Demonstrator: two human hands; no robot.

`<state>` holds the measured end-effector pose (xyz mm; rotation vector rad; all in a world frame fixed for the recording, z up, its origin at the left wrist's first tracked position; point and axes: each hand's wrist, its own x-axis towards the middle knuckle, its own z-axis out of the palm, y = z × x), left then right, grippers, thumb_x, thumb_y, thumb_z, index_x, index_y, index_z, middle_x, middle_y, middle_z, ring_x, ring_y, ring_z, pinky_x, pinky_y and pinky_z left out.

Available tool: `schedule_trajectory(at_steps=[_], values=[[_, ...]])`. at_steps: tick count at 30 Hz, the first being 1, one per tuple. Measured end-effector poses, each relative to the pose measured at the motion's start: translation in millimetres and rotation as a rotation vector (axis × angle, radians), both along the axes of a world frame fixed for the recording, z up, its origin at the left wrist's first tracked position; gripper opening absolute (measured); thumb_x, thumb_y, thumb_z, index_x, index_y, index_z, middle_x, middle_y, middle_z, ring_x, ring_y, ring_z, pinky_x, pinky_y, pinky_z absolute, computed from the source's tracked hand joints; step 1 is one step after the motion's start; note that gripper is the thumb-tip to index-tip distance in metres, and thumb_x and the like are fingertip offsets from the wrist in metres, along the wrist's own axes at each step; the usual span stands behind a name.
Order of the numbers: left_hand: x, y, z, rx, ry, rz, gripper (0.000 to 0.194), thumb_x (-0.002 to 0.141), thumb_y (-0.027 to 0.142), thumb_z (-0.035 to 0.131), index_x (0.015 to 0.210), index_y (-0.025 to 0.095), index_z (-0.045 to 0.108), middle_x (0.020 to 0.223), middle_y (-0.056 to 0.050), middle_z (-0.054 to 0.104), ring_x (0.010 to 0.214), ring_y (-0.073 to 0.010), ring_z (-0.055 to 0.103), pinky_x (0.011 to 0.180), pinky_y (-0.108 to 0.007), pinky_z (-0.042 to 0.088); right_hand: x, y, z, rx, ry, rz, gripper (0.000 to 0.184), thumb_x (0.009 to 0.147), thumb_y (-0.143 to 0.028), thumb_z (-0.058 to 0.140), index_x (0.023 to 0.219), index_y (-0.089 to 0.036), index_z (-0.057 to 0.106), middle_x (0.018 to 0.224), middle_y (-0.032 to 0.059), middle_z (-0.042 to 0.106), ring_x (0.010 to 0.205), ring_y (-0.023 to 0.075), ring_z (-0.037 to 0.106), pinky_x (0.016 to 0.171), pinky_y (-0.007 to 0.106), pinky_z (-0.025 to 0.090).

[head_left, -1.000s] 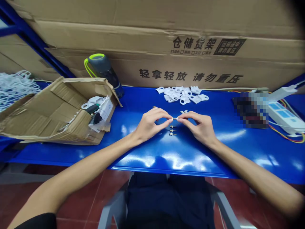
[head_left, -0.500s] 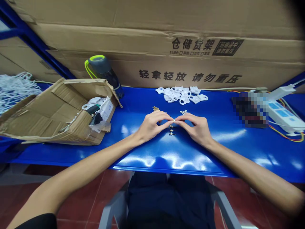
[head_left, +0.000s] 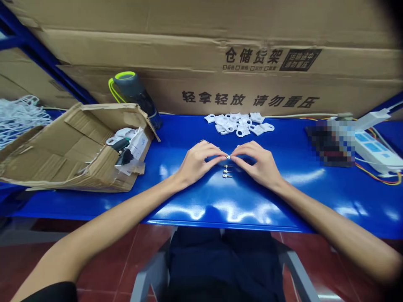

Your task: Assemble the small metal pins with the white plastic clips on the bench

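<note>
My left hand [head_left: 198,162] and my right hand [head_left: 257,164] meet over the blue table, and their fingertips pinch a tiny metal part [head_left: 228,157] from both sides. Just below the fingertips, several small metal terminals [head_left: 227,171] lie in a short row on the tabletop. A loose heap of white plastic clips [head_left: 237,123] sits farther back, beyond both hands. A small brass bit [head_left: 202,141] shows just past my left fingers. Its shape is too small to tell.
The glossy blue table [head_left: 283,201] has a front edge near my lap. On it are an open cardboard box [head_left: 82,155] holding white parts, a dark bottle [head_left: 134,92], a pixelated object [head_left: 330,144] and a white power strip [head_left: 374,153] with coloured wires. Large cartons stand behind.
My fingertips have stayed on the tiny part while both hands arched slightly higher. My right hand now covers the small bits that showed near it earlier. The view has shifted slightly.
</note>
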<state>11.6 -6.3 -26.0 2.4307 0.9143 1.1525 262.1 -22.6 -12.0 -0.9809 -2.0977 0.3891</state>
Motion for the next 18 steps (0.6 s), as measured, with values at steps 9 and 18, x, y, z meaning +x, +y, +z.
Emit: schedule_trajectory(at_steps=[9,18], values=[[-3.8,1.0,-3.3,0.008,0.2,0.032,0.022,0.11,0.033,0.065,0.116,0.022,0.083,0.115,-0.008,0.082,0.113,-0.024,0.073,0.104,-0.042,0.055,2.7,6.5,-14.0,-0.029,-0.276,-0.034,0.018,0.105,-0.035,0.067,0.101,-0.028,0.083,0.12,0.0082,0.077,0.108,0.0291,0.064,0.095,0.048,0.046],[-4.4,2.1,-3.3,0.012,0.316,0.011,0.022,0.109,0.023,0.061,0.119,0.02,0.08,0.12,-0.008,0.08,0.121,-0.0244,0.073,0.107,-0.041,0.057,6.7,8.5,-12.1,-0.036,-0.281,-0.017,0.024,0.109,-0.038,0.062,0.11,-0.027,0.083,0.123,0.0096,0.077,0.11,0.029,0.065,0.1,0.049,0.05]])
